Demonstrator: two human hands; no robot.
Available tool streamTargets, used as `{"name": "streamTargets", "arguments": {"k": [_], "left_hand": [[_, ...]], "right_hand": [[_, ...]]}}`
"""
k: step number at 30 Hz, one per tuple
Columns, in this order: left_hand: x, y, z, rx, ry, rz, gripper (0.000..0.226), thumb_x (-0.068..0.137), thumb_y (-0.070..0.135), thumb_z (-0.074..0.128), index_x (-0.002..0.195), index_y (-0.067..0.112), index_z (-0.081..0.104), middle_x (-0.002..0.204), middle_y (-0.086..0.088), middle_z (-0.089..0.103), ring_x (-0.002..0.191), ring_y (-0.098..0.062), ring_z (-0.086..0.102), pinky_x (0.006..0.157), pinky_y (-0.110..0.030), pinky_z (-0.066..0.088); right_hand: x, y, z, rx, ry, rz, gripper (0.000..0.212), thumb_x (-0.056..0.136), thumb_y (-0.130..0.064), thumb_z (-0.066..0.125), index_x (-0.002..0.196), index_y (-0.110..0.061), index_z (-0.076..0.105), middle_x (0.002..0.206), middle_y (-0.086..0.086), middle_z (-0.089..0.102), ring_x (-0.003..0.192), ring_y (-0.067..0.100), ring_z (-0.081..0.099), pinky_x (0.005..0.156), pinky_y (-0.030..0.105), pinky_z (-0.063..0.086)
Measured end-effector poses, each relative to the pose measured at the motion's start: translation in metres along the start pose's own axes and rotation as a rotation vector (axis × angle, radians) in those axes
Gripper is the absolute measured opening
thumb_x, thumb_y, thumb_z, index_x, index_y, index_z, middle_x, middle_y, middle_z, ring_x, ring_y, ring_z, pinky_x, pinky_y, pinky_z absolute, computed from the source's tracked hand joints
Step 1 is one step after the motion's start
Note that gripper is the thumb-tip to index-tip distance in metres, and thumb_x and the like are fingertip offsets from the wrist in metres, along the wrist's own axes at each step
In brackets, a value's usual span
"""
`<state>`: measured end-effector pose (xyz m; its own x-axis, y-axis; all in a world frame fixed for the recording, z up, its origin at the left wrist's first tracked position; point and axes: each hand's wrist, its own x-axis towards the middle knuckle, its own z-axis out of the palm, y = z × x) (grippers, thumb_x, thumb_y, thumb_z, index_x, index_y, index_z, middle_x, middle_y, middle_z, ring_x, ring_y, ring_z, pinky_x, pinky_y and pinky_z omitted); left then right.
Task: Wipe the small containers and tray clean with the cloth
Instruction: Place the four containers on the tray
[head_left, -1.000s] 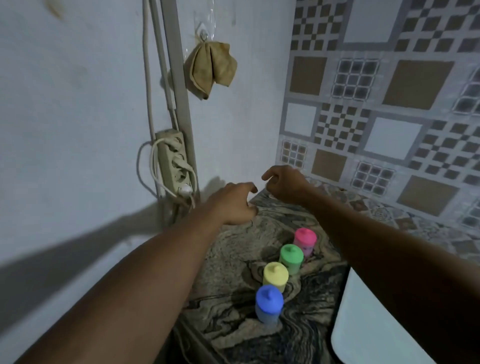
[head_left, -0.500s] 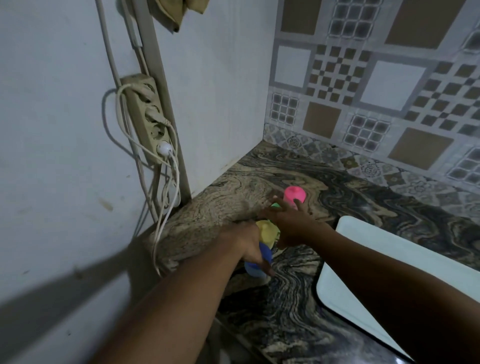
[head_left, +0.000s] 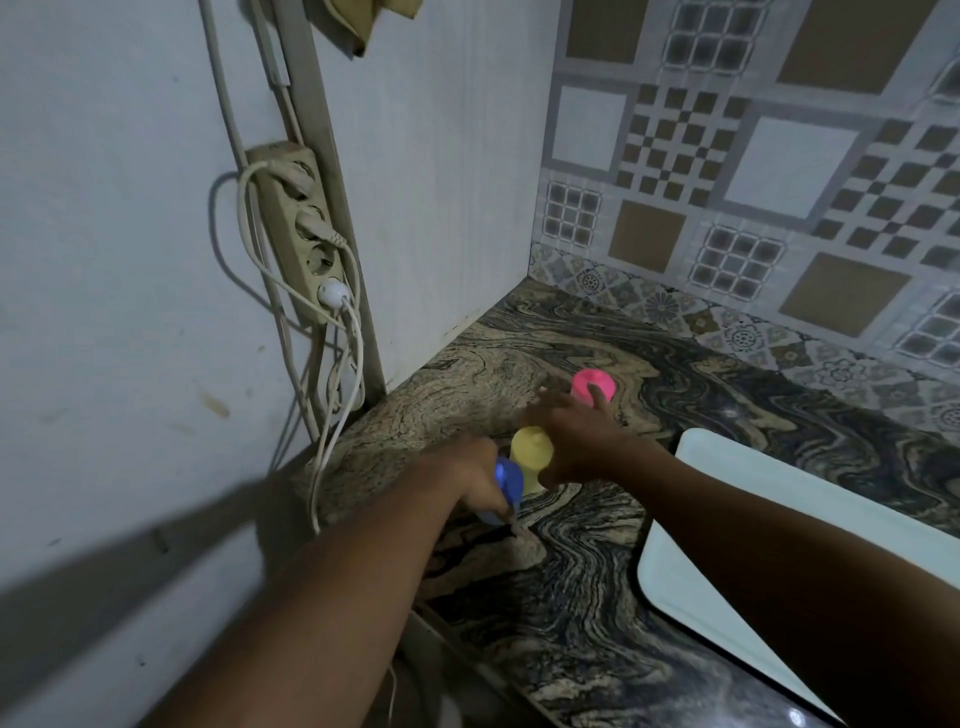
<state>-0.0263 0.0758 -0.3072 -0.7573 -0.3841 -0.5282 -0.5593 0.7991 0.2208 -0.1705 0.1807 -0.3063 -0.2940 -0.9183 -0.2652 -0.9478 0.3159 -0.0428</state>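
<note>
Hands (head_left: 566, 436) lower now; marbled counter (head_left: 597, 582) nearer

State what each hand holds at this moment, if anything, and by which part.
The left hand grips the blue-lidded container around its side. The right hand rests over the containers by the pink-lidded one; whether it grips any cannot be told.

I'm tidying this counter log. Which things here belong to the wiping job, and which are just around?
For the job:
blue-lidded container
yellow-lidded container
pink-lidded container
white tray
cloth hanging on the wall

Just around:
power strip
white cables
</note>
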Motion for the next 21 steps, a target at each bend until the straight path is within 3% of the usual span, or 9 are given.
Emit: {"name": "streamTargets", "arguments": {"k": [3,5,8,14,21], "left_hand": [[-0.002,-0.013,-0.024,-0.022,0.069,-0.014,0.053,0.069,0.053,0.084,0.094,0.014,0.059,0.093,-0.006,0.061,0.079,-0.023,0.059,0.067,-0.031,0.046],[-0.004,-0.016,-0.043,-0.030,0.117,-0.004,0.065,0.068,0.052,0.085,0.111,0.012,0.057,0.108,-0.007,0.062,0.091,-0.024,0.059,0.074,-0.030,0.046],[-0.002,-0.011,-0.070,-0.050,0.194,0.039,0.082,0.067,0.052,0.086,0.130,0.011,0.052,0.124,-0.007,0.060,0.106,-0.026,0.059,0.086,-0.033,0.050],[0.013,0.044,-0.099,-0.082,0.245,0.167,0.075,0.067,0.049,0.087,0.125,0.016,0.054,0.119,-0.004,0.061,0.102,-0.024,0.060,0.091,-0.039,0.052],[0.043,0.140,-0.084,0.043,0.219,0.340,0.080,0.062,0.050,0.088,0.127,0.016,0.056,0.121,-0.004,0.062,0.103,-0.026,0.061,0.090,-0.040,0.053]], "right_hand": [[-0.003,0.008,-0.024,0.111,0.058,0.000,0.076,0.063,-0.045,0.085,0.130,-0.032,0.052,0.140,-0.001,0.051,0.137,0.023,0.042,0.117,0.064,0.010],[-0.008,0.016,-0.044,0.129,0.075,0.010,0.074,0.063,-0.047,0.085,0.128,-0.032,0.053,0.133,-0.002,0.056,0.127,0.024,0.051,0.115,0.057,0.020],[-0.020,0.029,-0.071,0.097,0.088,0.047,0.074,0.067,-0.050,0.084,0.131,-0.033,0.051,0.132,-0.003,0.059,0.122,0.026,0.053,0.108,0.050,0.024],[-0.060,0.083,-0.093,0.130,0.118,0.187,0.079,0.066,-0.047,0.084,0.135,-0.034,0.048,0.132,-0.004,0.061,0.120,0.026,0.055,0.108,0.050,0.033],[-0.119,0.160,-0.078,0.211,0.105,0.399,0.081,0.063,-0.047,0.085,0.135,-0.034,0.050,0.135,-0.002,0.060,0.121,0.027,0.054,0.106,0.050,0.039]]}}
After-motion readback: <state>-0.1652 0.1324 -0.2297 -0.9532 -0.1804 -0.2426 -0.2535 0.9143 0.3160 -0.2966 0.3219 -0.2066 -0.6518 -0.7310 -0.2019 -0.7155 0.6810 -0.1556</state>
